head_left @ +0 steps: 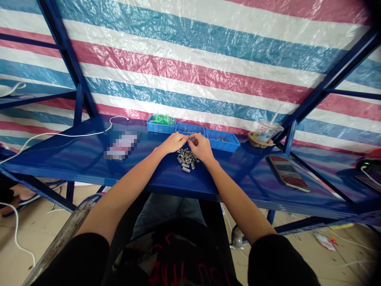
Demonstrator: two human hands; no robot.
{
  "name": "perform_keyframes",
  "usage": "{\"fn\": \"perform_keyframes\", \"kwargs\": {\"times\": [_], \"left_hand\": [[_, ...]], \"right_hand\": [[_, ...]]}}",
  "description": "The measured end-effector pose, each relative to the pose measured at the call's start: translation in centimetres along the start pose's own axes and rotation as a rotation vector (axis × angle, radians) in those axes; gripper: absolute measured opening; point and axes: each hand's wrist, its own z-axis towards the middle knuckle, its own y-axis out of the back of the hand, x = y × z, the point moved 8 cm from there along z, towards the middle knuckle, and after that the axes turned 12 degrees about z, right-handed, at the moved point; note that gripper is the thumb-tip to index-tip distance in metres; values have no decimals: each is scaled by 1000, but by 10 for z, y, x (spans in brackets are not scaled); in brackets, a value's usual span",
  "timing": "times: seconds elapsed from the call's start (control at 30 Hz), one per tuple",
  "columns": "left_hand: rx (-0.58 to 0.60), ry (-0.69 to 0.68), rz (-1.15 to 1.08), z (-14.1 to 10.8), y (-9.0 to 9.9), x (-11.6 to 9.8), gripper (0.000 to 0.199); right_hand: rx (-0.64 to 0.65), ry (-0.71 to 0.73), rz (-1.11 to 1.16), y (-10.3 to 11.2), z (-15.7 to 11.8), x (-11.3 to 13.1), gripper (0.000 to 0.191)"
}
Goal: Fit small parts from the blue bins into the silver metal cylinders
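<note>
Both hands met above the blue metal shelf, fingertips touching over a small pile of short grey metal cylinders. Left hand was curled, fingers pinched toward the right hand, which was likewise curled with fingertips closed together. Something small appeared to be pinched between the two sets of fingertips, but it was too small to identify. The pile lay on the shelf directly beneath and just in front of the hands.

Behind the hands, three shallow blue plastic bins stood in a row against the striped tarpaulin: the left bin held green parts, the middle bin and the right bin held small grey parts. A clear plastic cup with a straw stood to the right of the bins. A smartphone lay flat on the shelf further right. A white cable ran across the left side.
</note>
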Motion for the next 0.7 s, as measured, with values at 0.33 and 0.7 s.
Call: {"fn": "perform_keyframes", "kwargs": {"times": [0.33,0.7], "left_hand": [[155,43,-25,-3,-26,7,23],[105,203,85,0,-27,43,17]], "right_hand": [[-504,-432,-144,83,-11,-67,30],[-8,-195,32,0,-1,-36,20]]}}
